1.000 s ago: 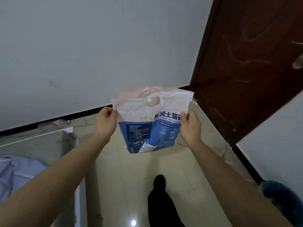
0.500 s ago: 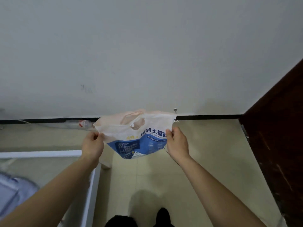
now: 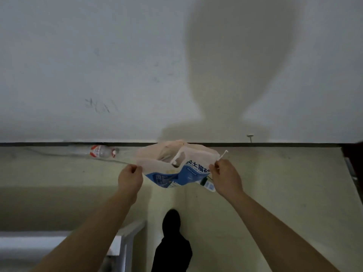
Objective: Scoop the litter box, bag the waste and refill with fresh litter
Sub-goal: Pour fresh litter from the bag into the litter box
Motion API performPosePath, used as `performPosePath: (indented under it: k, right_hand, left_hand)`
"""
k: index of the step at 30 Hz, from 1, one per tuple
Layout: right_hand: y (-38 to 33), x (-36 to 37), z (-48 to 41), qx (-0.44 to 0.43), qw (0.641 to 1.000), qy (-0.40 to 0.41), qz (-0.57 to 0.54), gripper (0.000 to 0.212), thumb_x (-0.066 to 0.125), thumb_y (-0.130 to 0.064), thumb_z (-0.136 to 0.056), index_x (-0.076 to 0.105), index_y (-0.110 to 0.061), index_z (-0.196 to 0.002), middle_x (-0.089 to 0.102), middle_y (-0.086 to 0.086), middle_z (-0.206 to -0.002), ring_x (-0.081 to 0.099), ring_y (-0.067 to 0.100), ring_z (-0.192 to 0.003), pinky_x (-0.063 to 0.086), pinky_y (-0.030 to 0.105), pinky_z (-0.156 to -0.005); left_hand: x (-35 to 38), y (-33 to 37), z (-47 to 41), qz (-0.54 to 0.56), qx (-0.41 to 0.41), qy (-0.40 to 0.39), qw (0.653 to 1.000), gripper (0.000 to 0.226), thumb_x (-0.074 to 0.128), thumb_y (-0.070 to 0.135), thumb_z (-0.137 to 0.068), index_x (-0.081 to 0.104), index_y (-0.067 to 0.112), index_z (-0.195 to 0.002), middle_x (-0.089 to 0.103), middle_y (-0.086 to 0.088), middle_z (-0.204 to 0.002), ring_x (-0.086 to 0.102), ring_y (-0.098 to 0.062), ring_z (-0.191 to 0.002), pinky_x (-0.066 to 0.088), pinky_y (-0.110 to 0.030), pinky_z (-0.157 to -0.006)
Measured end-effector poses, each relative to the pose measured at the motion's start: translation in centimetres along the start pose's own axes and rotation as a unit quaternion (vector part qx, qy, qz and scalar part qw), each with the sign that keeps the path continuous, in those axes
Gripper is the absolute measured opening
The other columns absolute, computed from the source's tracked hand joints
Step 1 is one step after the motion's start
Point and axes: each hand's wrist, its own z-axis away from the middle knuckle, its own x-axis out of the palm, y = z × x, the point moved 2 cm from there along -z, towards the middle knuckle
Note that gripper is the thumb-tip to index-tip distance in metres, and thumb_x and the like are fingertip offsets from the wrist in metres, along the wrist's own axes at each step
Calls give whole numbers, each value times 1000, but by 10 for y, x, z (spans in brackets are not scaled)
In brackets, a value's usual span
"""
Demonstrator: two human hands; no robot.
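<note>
I hold a white and blue cat litter bag [image 3: 176, 169] with Chinese print out in front of me, above the floor. My left hand [image 3: 130, 178] pinches its left top edge. My right hand [image 3: 225, 178] grips its right top edge beside a white cord. The bag's mouth gapes open toward me and it sags limp between my hands. No litter box or scoop is in sight.
A white wall [image 3: 137, 65] with a dark baseboard rises straight ahead. A plastic bottle [image 3: 102, 151] lies on the floor by the baseboard. A white metal frame [image 3: 125, 234] is at lower left. My dark-trousered leg and shoe [image 3: 171, 232] stand on the beige tiles. A brown door edge [image 3: 353, 154] is at far right.
My view has swung left from the brown door to the wall. The bag, held in both hands throughout, has tilted and its mouth has spread wider open.
</note>
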Motion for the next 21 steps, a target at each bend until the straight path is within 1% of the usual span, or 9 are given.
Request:
performPosePath:
  k: [3, 8, 11, 12, 14, 16, 18, 19, 21]
  right_hand:
    - [2, 50, -61, 17, 1000, -10, 14, 28, 48, -31, -102, 62, -7, -99, 59, 10, -100, 61, 28, -91, 48, 36, -73]
    - [14, 136, -145, 38, 998, -21, 36, 30, 49, -29, -102, 64, -4, -103, 59, 15, -103, 60, 31, -93, 45, 36, -75]
    - [30, 183, -169, 47, 997, -45, 52, 31, 49, -30, -102, 66, -5, -104, 60, 13, -100, 59, 28, -88, 40, 31, -71]
    - [36, 197, -175, 50, 996, -49, 57, 32, 49, -31, -102, 67, -5, -105, 61, 13, -100, 59, 27, -87, 39, 29, -70]
    - [46, 219, -186, 51, 995, -57, 68, 34, 48, -33, -102, 70, -7, -104, 66, 12, -98, 60, 27, -86, 38, 29, -69]
    - [47, 229, -198, 49, 994, -63, 71, 34, 47, -33, -102, 71, -9, -100, 67, 9, -92, 61, 26, -85, 35, 27, -68]
    - [41, 231, -215, 60, 996, -65, 29, 32, 47, -32, -103, 72, -12, -108, 70, 9, -99, 63, 25, -90, 34, 25, -70]
    - [36, 231, -224, 67, 995, -67, -25, 31, 48, -30, -103, 70, -15, -116, 70, 8, -106, 64, 24, -97, 39, 25, -74]
    - [19, 226, -240, 76, 980, -72, -169, 33, 49, -26, -102, 62, -21, -132, 66, 3, -126, 62, 20, -113, 48, 31, -95]
  left_hand:
    - [28, -13, -77, -32, -4, 0, 999, 16, 51, 23, -97, 60, 11, -92, 64, -14, -95, 62, -33, -89, 52, -44, -79]
    - [77, -56, -177, -73, -22, -5, 997, 13, 50, 23, -97, 59, 14, -94, 65, -13, -96, 64, -32, -90, 55, -47, -81]
    - [98, -94, -216, -75, -61, -3, 995, 11, 51, 21, -96, 60, 15, -94, 65, -11, -94, 65, -31, -92, 55, -48, -84]
    - [105, -105, -226, -68, -75, -1, 995, 11, 51, 19, -95, 60, 14, -94, 65, -9, -91, 65, -30, -89, 55, -46, -83]
    - [118, -120, -244, -48, -97, -7, 994, 12, 48, 17, -97, 59, 12, -99, 61, -6, -84, 63, -25, -78, 52, -37, -71]
    - [130, -118, -258, -21, -104, -9, 994, 11, 46, 18, -100, 55, 12, -104, 60, -7, -86, 61, -18, -67, 47, -32, -61]
    - [140, -105, -273, 4, -104, -24, 994, 11, 44, 18, -101, 51, 13, -108, 62, -9, -92, 64, -17, -67, 47, -31, -57]
    - [142, -93, -280, 23, -106, -36, 993, 10, 43, 17, -102, 50, 13, -109, 64, -9, -95, 66, -18, -71, 49, -30, -57]
    - [141, -64, -295, 69, -98, -69, 990, 11, 42, 17, -103, 49, 14, -110, 65, -7, -104, 68, -20, -85, 55, -31, -66]
